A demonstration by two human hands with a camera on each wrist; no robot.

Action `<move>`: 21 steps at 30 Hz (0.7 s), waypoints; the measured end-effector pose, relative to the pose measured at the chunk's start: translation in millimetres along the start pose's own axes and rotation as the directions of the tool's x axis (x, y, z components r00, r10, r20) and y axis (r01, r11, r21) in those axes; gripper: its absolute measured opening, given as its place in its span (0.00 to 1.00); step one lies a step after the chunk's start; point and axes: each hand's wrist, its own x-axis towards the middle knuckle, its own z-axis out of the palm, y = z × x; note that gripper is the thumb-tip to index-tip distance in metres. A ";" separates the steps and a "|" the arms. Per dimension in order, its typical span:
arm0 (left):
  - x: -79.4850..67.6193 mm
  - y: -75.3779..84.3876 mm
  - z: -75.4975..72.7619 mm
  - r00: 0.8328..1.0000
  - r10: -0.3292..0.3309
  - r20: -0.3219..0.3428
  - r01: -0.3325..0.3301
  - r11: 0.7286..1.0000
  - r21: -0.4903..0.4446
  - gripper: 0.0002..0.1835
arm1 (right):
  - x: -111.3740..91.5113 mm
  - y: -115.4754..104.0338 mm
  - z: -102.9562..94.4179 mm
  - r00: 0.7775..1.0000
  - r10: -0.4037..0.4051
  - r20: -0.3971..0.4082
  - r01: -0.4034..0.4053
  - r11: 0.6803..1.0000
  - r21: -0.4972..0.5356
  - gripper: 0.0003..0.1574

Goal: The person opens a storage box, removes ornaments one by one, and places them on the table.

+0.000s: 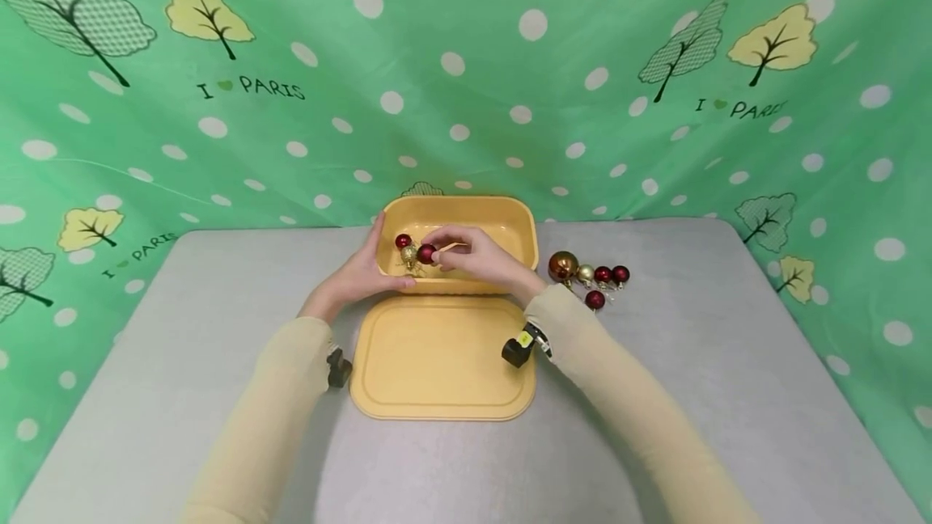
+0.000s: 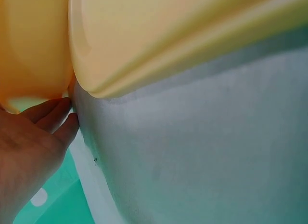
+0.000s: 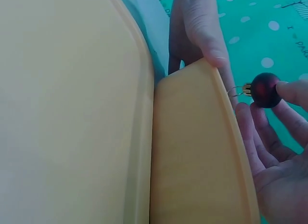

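My right hand [image 1: 476,255] pinches a dark red Christmas bauble [image 3: 265,90] between thumb and fingertips, over the left part of a yellow-orange plastic box [image 1: 510,225]. The bauble's gold cap and wire loop show in the right wrist view. At the box's left end my left hand [image 1: 357,272] grips the corner, thumb over the front rim and fingers along the outer side wall. Inside the box, near that hand, lie another red bauble [image 1: 403,241] and a gold bauble [image 1: 409,255]. In the left wrist view, fingers [image 2: 67,127] rest against the box's outside.
In front of the box lies its flat yellow lid [image 1: 444,358]. Right of the box, on the grey table [image 1: 699,346], sit a large copper-coloured bauble [image 1: 563,266], a small gold ball [image 1: 586,272] and several red ones [image 1: 595,300]. A green dotted curtain [image 1: 466,103] hangs behind.
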 end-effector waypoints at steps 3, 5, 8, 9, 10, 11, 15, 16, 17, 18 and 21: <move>-3.2 7.6 -0.1 1.000 -0.006 0.003 0.006 1.000 0.010 0.67 | -5.5 -0.7 -3.7 1.000 -0.009 -0.009 0.009 1.000 -0.007 0.20; -4.0 8.9 0.2 1.000 -0.007 0.000 0.007 1.000 0.011 0.67 | -8.8 -1.0 -6.2 1.000 -0.019 -0.017 0.019 1.000 -0.017 0.19; -4.1 8.4 0.7 1.000 -0.007 -0.007 0.007 1.000 0.019 0.67 | -14.5 -1.3 -10.1 0.999 -0.040 -0.030 0.039 0.999 -0.025 0.19; -4.1 8.1 0.7 1.000 -0.007 -0.007 0.007 1.000 0.019 0.67 | -16.9 -1.8 -11.3 0.998 -0.045 -0.036 0.045 0.999 -0.023 0.19; -3.9 7.9 0.8 1.000 -0.006 -0.007 0.007 1.000 0.019 0.67 | -19.4 -1.8 -12.8 0.998 -0.052 -0.040 0.051 0.999 -0.019 0.19; -3.8 7.6 0.7 1.000 -0.007 -0.006 0.007 1.000 0.021 0.67 | -22.1 -1.9 -14.4 0.997 -0.056 -0.047 0.056 0.998 -0.013 0.19; -3.8 7.7 0.9 1.000 -0.015 -0.007 0.015 1.000 0.026 0.67 | -33.1 -3.0 -21.0 0.995 -0.074 -0.073 0.074 0.997 0.002 0.19; -3.6 7.6 0.9 1.000 -0.016 -0.007 0.016 0.999 0.028 0.67 | -35.4 -3.3 -22.5 0.994 -0.079 -0.077 0.079 0.997 0.002 0.19; -3.2 6.9 0.8 1.000 -0.016 -0.007 0.016 0.999 0.029 0.67 | -37.8 -3.9 -23.9 0.993 -0.080 -0.083 0.080 0.997 0.004 0.19; -2.6 5.9 0.6 1.000 -0.015 -0.006 0.016 1.000 0.027 0.67 | -40.1 -4.4 -25.1 0.993 -0.080 -0.086 0.081 0.997 0.007 0.19; 1.7 -3.2 0.4 1.000 -0.008 -0.012 0.008 1.000 0.029 0.68 | -46.6 -5.9 -28.1 0.993 -0.076 -0.093 0.078 0.997 0.010 0.19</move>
